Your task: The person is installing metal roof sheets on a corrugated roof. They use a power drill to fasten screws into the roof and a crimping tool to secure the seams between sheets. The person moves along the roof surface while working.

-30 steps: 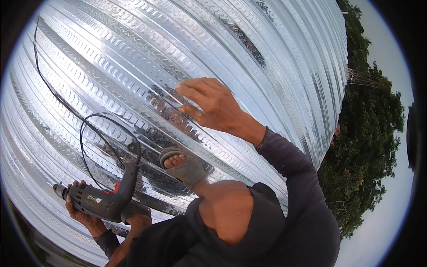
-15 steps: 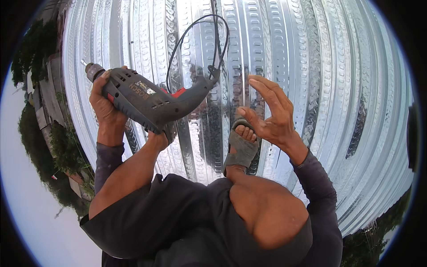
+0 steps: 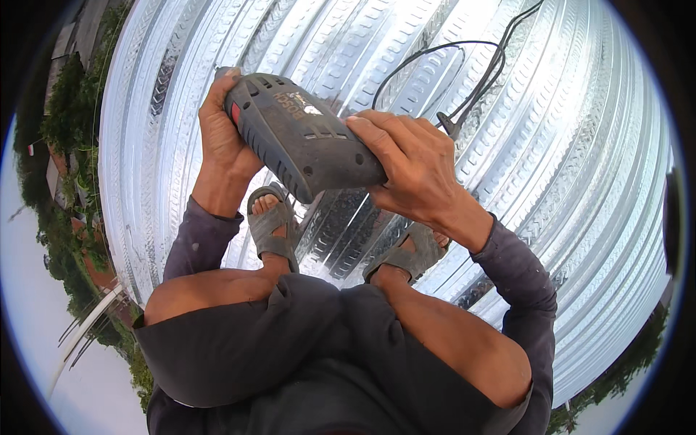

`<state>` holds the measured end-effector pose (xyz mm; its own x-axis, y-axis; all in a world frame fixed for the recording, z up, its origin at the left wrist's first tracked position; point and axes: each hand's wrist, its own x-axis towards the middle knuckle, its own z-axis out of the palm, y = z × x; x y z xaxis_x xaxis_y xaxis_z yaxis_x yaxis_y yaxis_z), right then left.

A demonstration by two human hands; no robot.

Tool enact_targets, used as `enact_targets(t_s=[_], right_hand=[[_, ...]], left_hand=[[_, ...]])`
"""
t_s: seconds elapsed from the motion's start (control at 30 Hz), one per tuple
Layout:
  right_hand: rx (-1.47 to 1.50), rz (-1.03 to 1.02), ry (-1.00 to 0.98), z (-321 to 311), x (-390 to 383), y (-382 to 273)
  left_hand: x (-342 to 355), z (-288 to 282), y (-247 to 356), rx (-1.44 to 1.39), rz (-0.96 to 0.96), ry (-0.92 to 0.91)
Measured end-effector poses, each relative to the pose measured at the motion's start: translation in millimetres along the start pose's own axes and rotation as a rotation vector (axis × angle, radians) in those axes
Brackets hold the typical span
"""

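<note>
A dark grey power drill (image 3: 290, 138) with red accents is held up in front of my knees, its chuck end toward the upper left. My left hand (image 3: 225, 138) is closed around the front of the drill body near the chuck. Around the rear grip my right hand (image 3: 417, 159) is wrapped, covering the handle and the trigger. The drill's black cord (image 3: 475, 94) leaves the handle below my right hand, loops over the metal and runs off at the upper right. The bit is not visible; the chuck is mostly behind my left fingers.
Ribbed, shiny metal sheeting (image 3: 348, 43) spreads under me, embossed with rows of dents. My feet stand on it in grey sandals (image 3: 275, 225). Beyond its left edge are trees (image 3: 72, 109) and lower buildings.
My right hand has gone from open and apart to gripping the drill's handle. The drill has moved right, and my left foot has come into view. The view has turned, so the sheeting's ribs slant.
</note>
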<state>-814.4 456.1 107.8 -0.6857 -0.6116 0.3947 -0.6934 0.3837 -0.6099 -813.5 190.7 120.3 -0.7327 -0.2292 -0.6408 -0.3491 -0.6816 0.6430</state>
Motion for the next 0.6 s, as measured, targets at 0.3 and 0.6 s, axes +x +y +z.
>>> enact_targets(t_s=[0.3,0.6], right_hand=[[0.989,1.317,-0.938,21,62,-79],[0.759,1.524,-1.178,97,78,-102]], left_hand=[[-20,-101,-10,-0.155,-0.185,-0.257],[-35,-184,-31,-0.440,-0.183,-0.162]])
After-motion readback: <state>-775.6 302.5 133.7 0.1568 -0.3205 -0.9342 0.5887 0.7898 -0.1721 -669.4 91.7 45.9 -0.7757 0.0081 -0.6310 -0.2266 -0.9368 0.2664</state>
